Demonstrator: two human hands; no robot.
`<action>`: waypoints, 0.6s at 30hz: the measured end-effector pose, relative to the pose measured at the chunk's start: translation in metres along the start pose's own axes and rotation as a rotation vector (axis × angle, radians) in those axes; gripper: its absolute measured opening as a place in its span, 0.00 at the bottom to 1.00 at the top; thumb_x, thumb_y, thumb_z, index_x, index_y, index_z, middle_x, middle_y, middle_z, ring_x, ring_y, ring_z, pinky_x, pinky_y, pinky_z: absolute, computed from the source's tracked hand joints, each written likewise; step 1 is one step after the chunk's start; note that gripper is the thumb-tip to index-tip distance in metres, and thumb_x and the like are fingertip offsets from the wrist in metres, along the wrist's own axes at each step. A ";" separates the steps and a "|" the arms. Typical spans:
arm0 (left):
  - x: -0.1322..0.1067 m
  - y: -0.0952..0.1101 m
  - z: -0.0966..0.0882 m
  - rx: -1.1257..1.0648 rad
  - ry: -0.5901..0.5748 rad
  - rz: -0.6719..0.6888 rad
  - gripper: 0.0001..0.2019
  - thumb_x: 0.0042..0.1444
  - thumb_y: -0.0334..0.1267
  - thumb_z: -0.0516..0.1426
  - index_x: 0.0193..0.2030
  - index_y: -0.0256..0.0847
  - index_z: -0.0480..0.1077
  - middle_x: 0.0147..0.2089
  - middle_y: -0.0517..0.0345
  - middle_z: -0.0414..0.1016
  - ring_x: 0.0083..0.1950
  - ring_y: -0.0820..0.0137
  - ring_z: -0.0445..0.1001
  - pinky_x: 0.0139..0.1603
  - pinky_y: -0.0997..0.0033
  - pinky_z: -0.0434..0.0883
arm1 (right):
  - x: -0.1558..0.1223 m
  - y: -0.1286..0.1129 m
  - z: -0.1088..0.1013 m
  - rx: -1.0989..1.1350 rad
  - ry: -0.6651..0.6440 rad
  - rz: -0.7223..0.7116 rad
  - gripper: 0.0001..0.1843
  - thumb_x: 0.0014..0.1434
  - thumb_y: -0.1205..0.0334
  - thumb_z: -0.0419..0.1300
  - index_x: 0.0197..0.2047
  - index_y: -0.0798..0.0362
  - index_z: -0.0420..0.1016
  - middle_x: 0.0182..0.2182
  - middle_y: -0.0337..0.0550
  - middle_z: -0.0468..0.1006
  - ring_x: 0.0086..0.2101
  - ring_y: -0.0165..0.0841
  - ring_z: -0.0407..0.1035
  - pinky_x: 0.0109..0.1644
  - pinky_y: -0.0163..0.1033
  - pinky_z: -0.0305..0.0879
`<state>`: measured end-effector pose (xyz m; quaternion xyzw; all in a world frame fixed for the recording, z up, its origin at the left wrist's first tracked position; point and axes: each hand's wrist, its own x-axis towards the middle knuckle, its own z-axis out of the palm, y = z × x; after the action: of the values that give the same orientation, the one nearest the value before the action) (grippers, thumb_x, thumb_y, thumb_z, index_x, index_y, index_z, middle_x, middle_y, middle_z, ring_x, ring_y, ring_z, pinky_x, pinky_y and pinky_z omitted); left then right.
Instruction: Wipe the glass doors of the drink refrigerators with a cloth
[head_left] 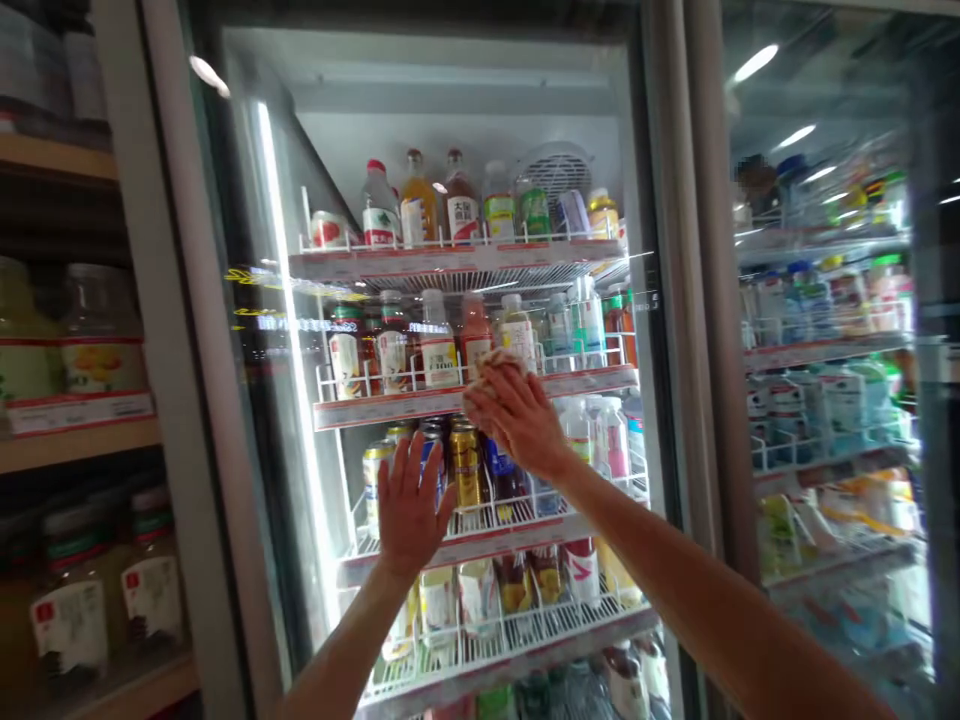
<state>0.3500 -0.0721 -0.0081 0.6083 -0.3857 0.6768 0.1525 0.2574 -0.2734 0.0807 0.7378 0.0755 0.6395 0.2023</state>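
I face a glass-door drinks fridge point(652, 300). My left hand point(409, 505) lies flat on the glass, fingers spread, at the height of the can shelf point(465, 470). My right hand point(514, 405) presses a small light cloth point(499, 362) against the glass in front of the second shelf of bottles point(439, 350). Both arms reach up from the bottom of the view. Bottles and cans fill several wire shelves behind the glass.
A second glass-door fridge point(825, 350) with drinks stands to the right. Wooden shelves point(75, 440) with jars and bottles are on the left, beside the fridge frame point(180, 380). Ceiling lights reflect in the glass.
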 end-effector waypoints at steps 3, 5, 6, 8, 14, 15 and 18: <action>0.011 -0.018 -0.008 0.000 -0.014 0.021 0.32 0.58 0.37 0.53 0.68 0.44 0.44 0.69 0.48 0.48 0.70 0.62 0.44 0.67 0.55 0.46 | 0.004 0.028 -0.004 -0.069 0.158 0.335 0.26 0.61 0.60 0.46 0.63 0.47 0.55 0.65 0.42 0.50 0.64 0.43 0.42 0.64 0.56 0.49; 0.023 -0.034 -0.010 0.021 0.029 -0.049 0.31 0.59 0.38 0.52 0.67 0.45 0.46 0.69 0.48 0.46 0.70 0.61 0.43 0.67 0.53 0.45 | 0.014 0.038 -0.003 -0.095 0.276 0.534 0.27 0.61 0.62 0.45 0.64 0.49 0.53 0.66 0.44 0.47 0.64 0.46 0.41 0.63 0.59 0.49; 0.030 -0.042 -0.009 0.033 0.060 -0.100 0.30 0.59 0.39 0.52 0.67 0.45 0.46 0.70 0.48 0.45 0.70 0.60 0.42 0.67 0.51 0.45 | 0.019 0.035 -0.001 -0.090 0.292 0.541 0.28 0.61 0.62 0.45 0.65 0.48 0.52 0.66 0.44 0.47 0.64 0.46 0.40 0.63 0.59 0.48; 0.042 -0.054 -0.006 0.046 0.103 -0.176 0.30 0.60 0.41 0.50 0.67 0.44 0.46 0.70 0.47 0.43 0.70 0.58 0.41 0.67 0.49 0.42 | 0.026 0.019 0.003 -0.049 0.214 0.363 0.29 0.61 0.61 0.47 0.65 0.46 0.51 0.66 0.43 0.47 0.65 0.44 0.39 0.64 0.56 0.48; 0.051 -0.057 0.001 0.025 0.102 -0.220 0.29 0.60 0.43 0.49 0.68 0.44 0.45 0.70 0.48 0.43 0.70 0.58 0.41 0.67 0.49 0.40 | 0.031 0.027 -0.001 -0.039 0.129 0.307 0.26 0.61 0.62 0.45 0.63 0.43 0.55 0.65 0.40 0.49 0.64 0.42 0.42 0.64 0.58 0.48; 0.050 -0.056 0.000 0.020 0.098 -0.220 0.29 0.61 0.43 0.49 0.68 0.44 0.45 0.70 0.48 0.43 0.70 0.58 0.40 0.67 0.49 0.40 | 0.035 0.035 -0.003 -0.059 0.190 0.445 0.26 0.61 0.62 0.45 0.63 0.46 0.55 0.65 0.42 0.48 0.64 0.44 0.41 0.63 0.60 0.48; 0.049 -0.055 -0.001 0.013 0.088 -0.226 0.29 0.60 0.43 0.49 0.67 0.43 0.46 0.70 0.47 0.44 0.70 0.57 0.41 0.67 0.49 0.40 | 0.048 0.030 -0.001 -0.065 0.214 0.531 0.27 0.61 0.62 0.46 0.63 0.51 0.55 0.66 0.45 0.45 0.64 0.47 0.38 0.64 0.60 0.47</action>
<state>0.3760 -0.0480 0.0564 0.6186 -0.3031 0.6838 0.2406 0.2604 -0.2829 0.1363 0.6533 -0.1201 0.7463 0.0424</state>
